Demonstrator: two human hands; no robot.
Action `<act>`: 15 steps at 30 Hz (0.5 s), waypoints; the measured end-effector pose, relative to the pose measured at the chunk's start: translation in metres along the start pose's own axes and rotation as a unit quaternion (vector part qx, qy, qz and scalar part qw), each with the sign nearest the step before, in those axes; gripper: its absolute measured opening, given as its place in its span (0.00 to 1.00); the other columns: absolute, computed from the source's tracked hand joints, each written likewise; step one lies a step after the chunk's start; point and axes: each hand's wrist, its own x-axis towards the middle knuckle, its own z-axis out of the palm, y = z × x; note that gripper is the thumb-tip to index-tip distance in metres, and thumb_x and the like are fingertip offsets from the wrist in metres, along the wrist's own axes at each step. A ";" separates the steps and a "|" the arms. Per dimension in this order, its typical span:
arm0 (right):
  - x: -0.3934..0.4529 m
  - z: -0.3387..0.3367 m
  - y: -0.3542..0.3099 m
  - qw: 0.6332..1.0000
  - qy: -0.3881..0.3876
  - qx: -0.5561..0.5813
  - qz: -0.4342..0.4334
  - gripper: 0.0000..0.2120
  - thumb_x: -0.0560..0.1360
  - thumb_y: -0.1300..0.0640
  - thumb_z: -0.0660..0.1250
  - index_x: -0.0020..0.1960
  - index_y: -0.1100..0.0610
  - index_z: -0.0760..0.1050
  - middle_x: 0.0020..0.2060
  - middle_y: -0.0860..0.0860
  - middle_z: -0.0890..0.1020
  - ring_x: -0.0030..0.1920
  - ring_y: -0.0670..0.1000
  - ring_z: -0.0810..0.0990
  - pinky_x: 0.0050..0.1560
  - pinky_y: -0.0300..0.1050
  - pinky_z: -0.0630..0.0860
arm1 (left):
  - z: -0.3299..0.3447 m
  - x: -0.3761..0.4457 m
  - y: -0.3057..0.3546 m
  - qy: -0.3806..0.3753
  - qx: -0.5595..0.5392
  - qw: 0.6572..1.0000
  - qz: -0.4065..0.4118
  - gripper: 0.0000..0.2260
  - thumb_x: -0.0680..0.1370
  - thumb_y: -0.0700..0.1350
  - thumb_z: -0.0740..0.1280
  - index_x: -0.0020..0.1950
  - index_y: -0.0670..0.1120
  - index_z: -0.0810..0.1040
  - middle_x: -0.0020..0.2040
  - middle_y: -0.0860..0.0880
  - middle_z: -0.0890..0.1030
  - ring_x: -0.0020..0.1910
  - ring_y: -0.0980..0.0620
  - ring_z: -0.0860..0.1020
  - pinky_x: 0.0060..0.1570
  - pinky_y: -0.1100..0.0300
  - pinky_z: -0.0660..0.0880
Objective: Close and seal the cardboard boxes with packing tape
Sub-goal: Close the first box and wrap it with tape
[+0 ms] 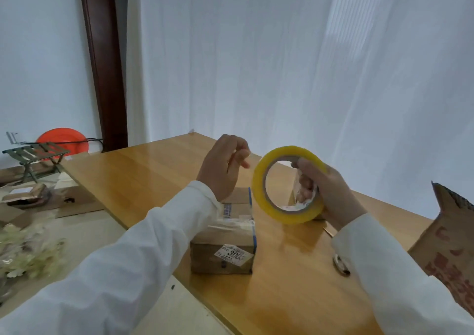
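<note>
The right hand [331, 193] grips the tape roll [288, 184] through its core, raised above the tabletop [154, 181] just right of the small box [225, 242]. The left hand [223, 166] hovers over the box, fingers loosely curled, holding nothing. I'd find the free end with a fingernail, peel a tail, and keep the roll steady, so the strip lands straight along the box's seam.

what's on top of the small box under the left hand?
On the small cardboard box: crumpled tape strips and a printed label across its top. The left hand hovers above; its sleeve covers the left part.
</note>
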 end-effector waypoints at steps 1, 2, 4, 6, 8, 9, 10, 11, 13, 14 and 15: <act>0.004 0.003 -0.010 0.980 0.034 -0.184 -0.072 0.35 0.53 0.30 0.73 0.49 0.54 0.74 0.30 0.47 0.76 0.30 0.47 0.77 0.35 0.45 0.75 | -0.003 -0.007 -0.010 -0.025 0.017 0.998 -0.049 0.06 0.80 0.43 0.56 0.45 0.49 0.70 0.39 0.53 0.74 0.35 0.58 0.78 0.40 0.66 0.72; 0.009 0.006 -0.018 0.933 0.041 -0.332 -0.131 0.31 0.57 0.29 0.68 0.49 0.49 0.74 0.35 0.44 0.78 0.37 0.47 0.79 0.40 0.48 0.75 | -0.005 -0.015 -0.018 -0.062 0.016 0.992 -0.104 0.07 0.81 0.44 0.56 0.44 0.51 0.69 0.36 0.53 0.75 0.32 0.56 0.77 0.40 0.61 0.72; 0.016 0.016 -0.034 0.873 -0.002 -0.458 -0.169 0.27 0.59 0.29 0.65 0.52 0.43 0.72 0.41 0.42 0.79 0.45 0.49 0.79 0.46 0.50 0.75 | -0.010 -0.026 -0.026 -0.131 -0.076 0.968 -0.198 0.08 0.82 0.42 0.56 0.44 0.50 0.69 0.30 0.52 0.76 0.30 0.53 0.76 0.41 0.57 0.74; 0.024 0.027 -0.046 0.857 -0.047 -0.479 -0.186 0.23 0.64 0.34 0.70 0.54 0.43 0.72 0.44 0.43 0.79 0.47 0.49 0.78 0.45 0.46 0.76 | -0.018 -0.027 -0.025 -0.146 -0.213 0.924 -0.282 0.08 0.82 0.39 0.55 0.44 0.47 0.68 0.30 0.49 0.79 0.31 0.49 0.79 0.45 0.53 0.77; 0.033 0.036 -0.051 0.847 -0.072 -0.482 -0.210 0.20 0.67 0.40 0.72 0.55 0.45 0.72 0.44 0.44 0.79 0.46 0.49 0.78 0.42 0.39 0.73 | -0.027 -0.021 -0.021 -0.129 -0.302 0.871 -0.366 0.08 0.83 0.40 0.55 0.44 0.45 0.68 0.32 0.45 0.82 0.33 0.47 0.81 0.47 0.53 0.78; 0.037 0.041 -0.054 0.845 -0.079 -0.481 -0.221 0.20 0.68 0.42 0.72 0.55 0.46 0.72 0.44 0.44 0.78 0.45 0.48 0.78 0.41 0.37 0.72 | -0.030 -0.019 -0.020 -0.120 -0.322 0.851 -0.397 0.09 0.82 0.42 0.54 0.44 0.45 0.69 0.33 0.44 0.82 0.34 0.47 0.82 0.47 0.53 0.78; 0.040 0.046 -0.055 0.844 -0.084 -0.478 -0.230 0.20 0.68 0.42 0.72 0.55 0.46 0.71 0.44 0.45 0.78 0.45 0.48 0.78 0.40 0.36 0.72 | -0.032 -0.018 -0.020 -0.114 -0.330 0.837 -0.422 0.10 0.82 0.44 0.54 0.44 0.45 0.70 0.33 0.44 0.82 0.35 0.48 0.81 0.48 0.53 0.77; 0.043 0.051 -0.056 0.842 -0.089 -0.478 -0.235 0.20 0.68 0.42 0.72 0.56 0.46 0.71 0.44 0.45 0.78 0.45 0.48 0.78 0.40 0.36 0.72 | -0.035 -0.017 -0.020 -0.111 -0.335 0.824 -0.443 0.12 0.82 0.46 0.53 0.43 0.45 0.71 0.33 0.45 0.82 0.35 0.49 0.81 0.48 0.53 0.77; 0.048 0.059 -0.056 0.828 -0.099 -0.494 -0.246 0.23 0.68 0.41 0.72 0.58 0.47 0.71 0.45 0.45 0.77 0.45 0.48 0.77 0.40 0.35 0.71 | -0.039 -0.018 -0.022 -0.107 -0.355 0.794 -0.483 0.15 0.81 0.51 0.52 0.42 0.45 0.72 0.33 0.46 0.82 0.35 0.50 0.79 0.48 0.54 0.75; 0.050 0.063 -0.056 0.821 -0.101 -0.502 -0.254 0.24 0.68 0.39 0.72 0.59 0.47 0.71 0.46 0.44 0.77 0.45 0.48 0.77 0.40 0.34 0.71 | -0.041 -0.018 -0.024 -0.109 -0.369 0.775 -0.501 0.17 0.80 0.54 0.51 0.42 0.45 0.72 0.33 0.47 0.82 0.34 0.50 0.78 0.47 0.54 0.74; 0.052 0.065 -0.057 0.816 -0.102 -0.506 -0.261 0.25 0.67 0.37 0.72 0.58 0.46 0.71 0.45 0.44 0.77 0.45 0.48 0.77 0.40 0.33 0.71 | -0.043 -0.019 -0.026 -0.117 -0.384 0.755 -0.519 0.19 0.80 0.56 0.51 0.43 0.45 0.73 0.34 0.47 0.82 0.34 0.50 0.77 0.46 0.54 0.73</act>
